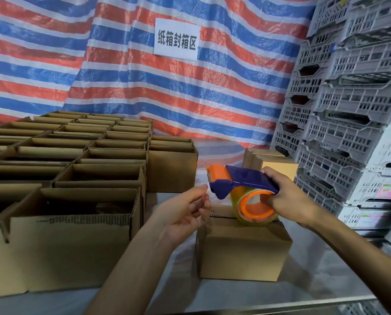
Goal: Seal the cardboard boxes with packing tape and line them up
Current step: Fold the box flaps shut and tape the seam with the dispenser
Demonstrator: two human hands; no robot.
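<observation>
Both forearms reach out over the surface (235, 298) toward a small closed box (242, 246) standing just ahead. The right hand (287, 198) is curled round a blue and orange tape dispenser (242, 185), holding it low over the box's top; whether the roll touches the flaps I cannot tell. The left hand (187, 212) hangs loose and empty just beside the dispenser's front end, seemingly ready to catch the tape's free end. No tape shows on this box that I can make out, so its seam looks unsealed. Two closed boxes (271, 161) stand behind it by the crates (349, 110). Many open boxes (87, 169) crowd the left, so most of the job seems left.
</observation>
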